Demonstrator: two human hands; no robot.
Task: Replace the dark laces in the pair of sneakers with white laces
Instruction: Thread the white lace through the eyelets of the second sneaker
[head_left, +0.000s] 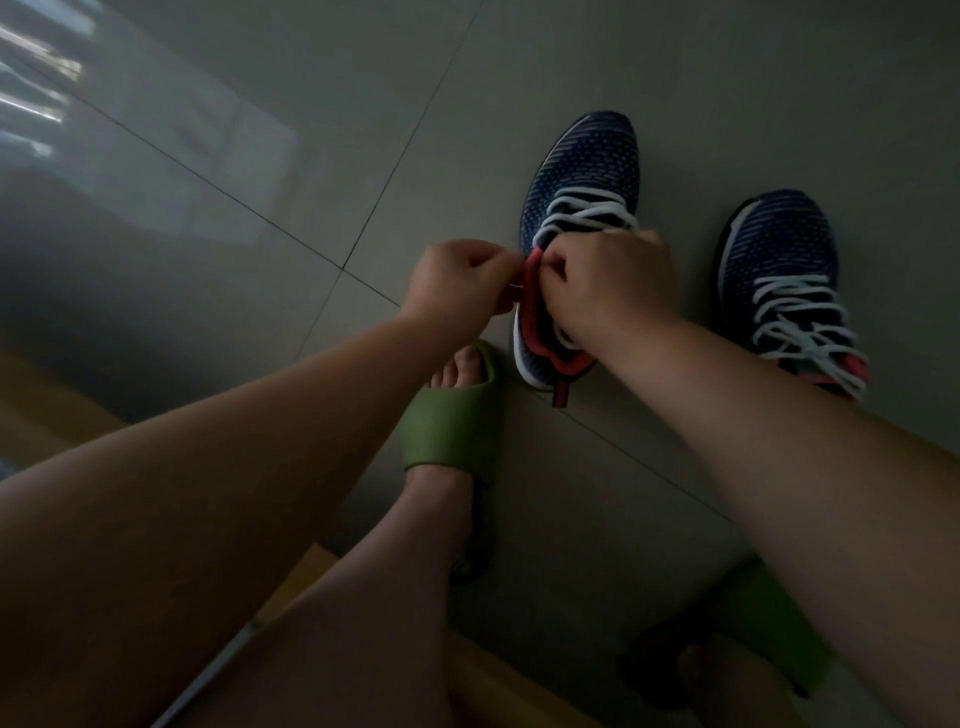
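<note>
Nearest the camera, two feet in green slides, one at centre (451, 415) and one at lower right (769, 623), stood on the grey tiled floor (260, 156). Beyond them, the left hand (457, 278) was curled, its fingertips pinching a white lace end at the red collar of the left sneaker (582, 166). The right hand (608, 283), fingers curled, gripped the same sneaker's laces at its tongue. White laces (587, 208) crossed the eyelets farther up. To the right, well apart, the right sneaker (779, 249) lay with its white laces (800, 322) threaded and loose.
</note>
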